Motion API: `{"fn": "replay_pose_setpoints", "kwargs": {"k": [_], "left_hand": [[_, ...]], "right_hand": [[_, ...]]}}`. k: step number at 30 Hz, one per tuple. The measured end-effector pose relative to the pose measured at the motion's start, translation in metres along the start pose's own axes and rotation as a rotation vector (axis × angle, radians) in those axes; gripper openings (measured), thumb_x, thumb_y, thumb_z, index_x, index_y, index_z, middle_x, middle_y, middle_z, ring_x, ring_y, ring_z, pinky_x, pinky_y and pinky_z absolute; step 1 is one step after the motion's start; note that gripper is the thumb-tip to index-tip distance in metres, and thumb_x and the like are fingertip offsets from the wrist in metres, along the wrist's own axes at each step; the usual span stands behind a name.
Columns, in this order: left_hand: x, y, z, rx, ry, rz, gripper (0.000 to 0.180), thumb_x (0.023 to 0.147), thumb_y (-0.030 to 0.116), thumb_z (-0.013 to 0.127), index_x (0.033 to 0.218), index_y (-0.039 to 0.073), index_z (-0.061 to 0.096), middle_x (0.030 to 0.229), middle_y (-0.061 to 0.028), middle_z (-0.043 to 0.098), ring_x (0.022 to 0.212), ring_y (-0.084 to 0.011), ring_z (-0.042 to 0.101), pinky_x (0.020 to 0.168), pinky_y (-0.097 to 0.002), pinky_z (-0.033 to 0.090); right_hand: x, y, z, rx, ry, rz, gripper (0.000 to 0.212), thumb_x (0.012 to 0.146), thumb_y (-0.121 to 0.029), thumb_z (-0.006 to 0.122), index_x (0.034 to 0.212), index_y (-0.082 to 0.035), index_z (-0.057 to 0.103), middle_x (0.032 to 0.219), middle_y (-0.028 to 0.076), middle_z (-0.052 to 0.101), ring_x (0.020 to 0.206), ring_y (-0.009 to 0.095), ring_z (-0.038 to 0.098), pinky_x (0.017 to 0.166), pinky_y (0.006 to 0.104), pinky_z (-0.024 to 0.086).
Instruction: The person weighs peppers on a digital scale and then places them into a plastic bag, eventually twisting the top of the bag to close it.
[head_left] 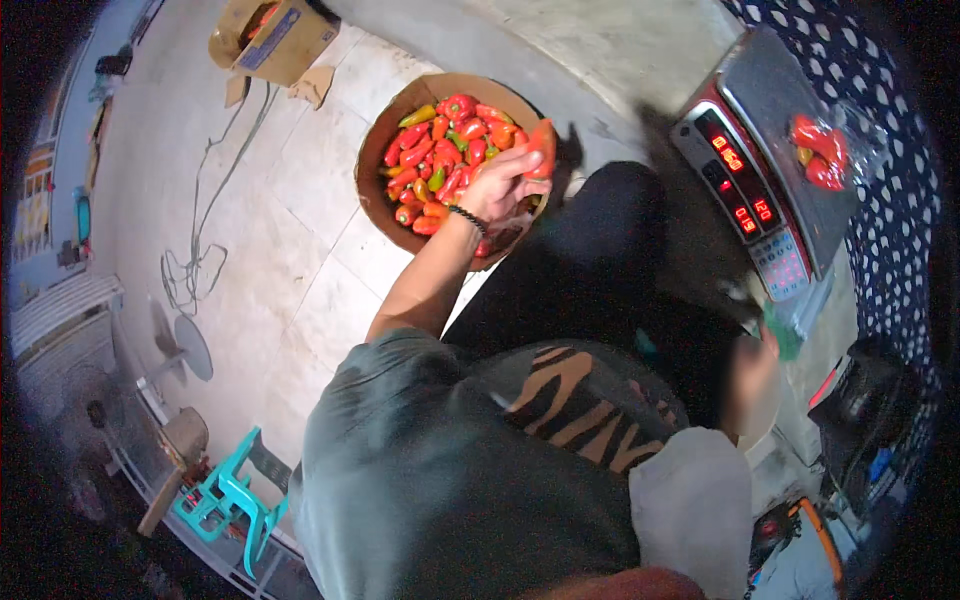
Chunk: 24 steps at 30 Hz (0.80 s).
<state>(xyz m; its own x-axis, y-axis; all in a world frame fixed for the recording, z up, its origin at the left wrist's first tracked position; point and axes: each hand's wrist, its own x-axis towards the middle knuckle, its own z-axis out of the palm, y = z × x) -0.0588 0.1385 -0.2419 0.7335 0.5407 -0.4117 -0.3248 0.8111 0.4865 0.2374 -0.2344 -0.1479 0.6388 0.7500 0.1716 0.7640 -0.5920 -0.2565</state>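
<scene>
My left hand (500,185), with a dark beaded bracelet at the wrist, is closed round a red pepper (541,150). It is over the right side of a round brown tub (375,120) full of peppers (425,155), mostly red, with several green and yellowish ones. My right hand (752,380) is low on the right, blurred, its fingers near a green plastic piece (785,335); whether it grips that cannot be made out. On the scale's metal plate (770,85) a clear plastic bag (862,150) lies with a few red peppers (822,150) in it.
The scale's lit red display panel (735,170) faces me. A cardboard box (275,40) stands at the far left, with a loose cable (205,200) on the tiled floor. Farther left are a turquoise plastic chair (235,495) and a fan (85,410). Dark spotted cloth (885,240) hangs behind the scale.
</scene>
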Motion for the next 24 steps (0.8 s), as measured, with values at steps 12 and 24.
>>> {"fn": "replay_pose_setpoints", "kwargs": {"k": [12, 24], "left_hand": [[-0.021, -0.016, 0.19, 1.419, -0.506, 0.739, 0.046, 0.068, 0.006, 0.066, 0.112, 0.003, 0.053, 0.09, -0.0116, 0.053, 0.087, -0.0261, 0.052, 0.078, -0.0321, 0.043], [0.011, -0.014, -0.069, 1.146, 0.545, 0.37, 0.02, 0.079, 0.016, 0.056, 0.093, 0.002, 0.061, 0.084, -0.0089, 0.063, 0.077, -0.0157, 0.059, 0.072, -0.0265, 0.045]], "right_hand": [[0.105, -0.168, -0.004, 1.186, -0.358, 0.092, 0.037, 0.085, -0.02, 0.056, 0.115, -0.002, 0.045, 0.095, 0.011, 0.057, 0.091, 0.02, 0.055, 0.083, 0.0323, 0.043], [0.09, -0.221, 0.018, 1.207, -0.672, 0.13, 0.039, 0.083, -0.01, 0.057, 0.119, -0.004, 0.044, 0.11, 0.011, 0.052, 0.099, 0.018, 0.052, 0.085, 0.0311, 0.044]]}}
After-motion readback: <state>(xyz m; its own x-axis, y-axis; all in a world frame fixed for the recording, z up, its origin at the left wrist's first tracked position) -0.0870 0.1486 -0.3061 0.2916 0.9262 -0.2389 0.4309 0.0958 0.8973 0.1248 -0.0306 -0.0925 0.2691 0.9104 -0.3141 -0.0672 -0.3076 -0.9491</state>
